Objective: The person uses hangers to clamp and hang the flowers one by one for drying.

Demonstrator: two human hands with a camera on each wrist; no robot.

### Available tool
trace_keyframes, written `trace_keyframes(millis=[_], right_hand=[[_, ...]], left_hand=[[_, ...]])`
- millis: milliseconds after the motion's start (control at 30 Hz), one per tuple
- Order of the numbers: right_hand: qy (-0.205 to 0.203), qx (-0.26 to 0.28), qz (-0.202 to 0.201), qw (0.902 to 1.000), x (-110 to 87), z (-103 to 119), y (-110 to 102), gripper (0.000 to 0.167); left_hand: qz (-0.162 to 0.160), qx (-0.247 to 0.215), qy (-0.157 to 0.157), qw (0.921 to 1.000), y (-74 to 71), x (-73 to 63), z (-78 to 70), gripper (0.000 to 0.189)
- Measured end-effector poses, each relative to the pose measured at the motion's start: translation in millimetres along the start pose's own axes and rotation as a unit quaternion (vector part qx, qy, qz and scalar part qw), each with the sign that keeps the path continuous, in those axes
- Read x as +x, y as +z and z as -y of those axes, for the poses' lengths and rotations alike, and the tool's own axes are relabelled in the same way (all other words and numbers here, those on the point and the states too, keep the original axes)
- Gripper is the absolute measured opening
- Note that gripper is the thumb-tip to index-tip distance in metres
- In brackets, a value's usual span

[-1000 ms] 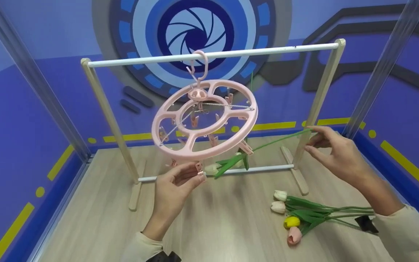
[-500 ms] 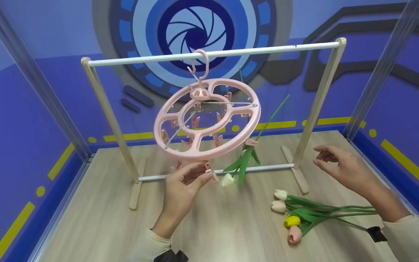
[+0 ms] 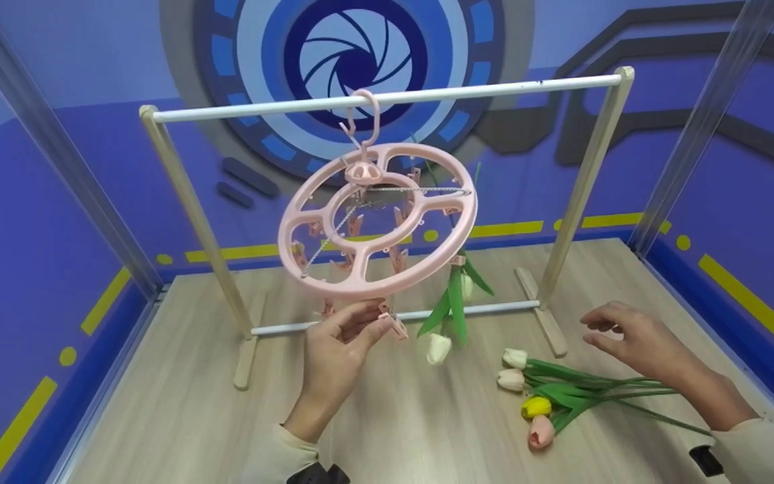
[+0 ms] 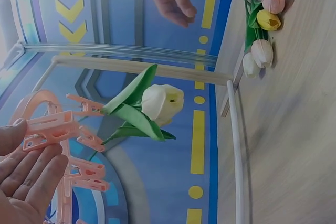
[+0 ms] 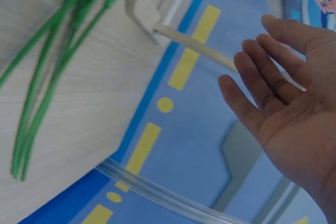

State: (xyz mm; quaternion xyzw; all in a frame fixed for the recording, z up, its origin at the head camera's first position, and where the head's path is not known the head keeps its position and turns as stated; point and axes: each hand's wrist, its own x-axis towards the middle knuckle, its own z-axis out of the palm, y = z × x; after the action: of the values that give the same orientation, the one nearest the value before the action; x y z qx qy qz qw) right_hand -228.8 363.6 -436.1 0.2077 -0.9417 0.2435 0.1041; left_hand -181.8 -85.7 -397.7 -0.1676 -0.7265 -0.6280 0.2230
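A round pink clip hanger [image 3: 360,275] hangs tilted from a white rod, with several pink clothespins round its rings. My left hand [image 3: 340,346] pinches a pink clothespin [image 4: 50,129] at the hanger's near edge between thumb and fingers. Just right of it, a white tulip [image 3: 438,349] dangles bloom down from another clip, leaves spread. Behind it hangs a second white tulip [image 3: 466,288]. My right hand [image 3: 635,336] hovers with nothing in it, fingers loosely bent, above the stems of tulips lying on the table. Its palm shows bare in the right wrist view.
On the table's right side lie two whitish tulips [image 3: 512,380], a yellow tulip [image 3: 536,407] and a pink tulip [image 3: 541,431], stems pointing right. A rack with wooden posts [image 3: 585,188] and a white top rod [image 3: 494,89] stands behind. Blue printed walls [image 3: 750,222] enclose the table.
My right hand let go of the green stem and moved down to the right. The freed tulip swung bloom down beneath its clip. My left hand stayed on its clothespin, shifting slightly right with the hanger.
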Motion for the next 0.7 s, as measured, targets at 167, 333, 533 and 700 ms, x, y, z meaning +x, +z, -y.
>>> trace_keyframes(millis=[167, 333, 533, 700], right_hand=[[0.012, 0.009, 0.025, 0.9996, -4.4, -10, 7, 0.018], [0.019, 0.015, 0.052, 0.9984, -6.6, -22, 14, 0.016], [0.020, 0.013, 0.095, 0.9952, -12.2, -40, 22, 0.013], [0.035, 0.017, 0.124, 0.9916, -19.2, -54, 27, 0.011]], left_hand=[[0.003, -0.009, 0.000, 1.0000, 1.4, 0.7, 2.8, 0.027], [0.001, -0.013, -0.002, 0.9999, 0.8, 2.4, 6.5, 0.026], [-0.004, -0.003, -0.015, 0.9999, -0.3, 2.9, 8.5, 0.026], [-0.003, -0.010, -0.017, 0.9998, 0.4, 3.0, 9.8, 0.027]])
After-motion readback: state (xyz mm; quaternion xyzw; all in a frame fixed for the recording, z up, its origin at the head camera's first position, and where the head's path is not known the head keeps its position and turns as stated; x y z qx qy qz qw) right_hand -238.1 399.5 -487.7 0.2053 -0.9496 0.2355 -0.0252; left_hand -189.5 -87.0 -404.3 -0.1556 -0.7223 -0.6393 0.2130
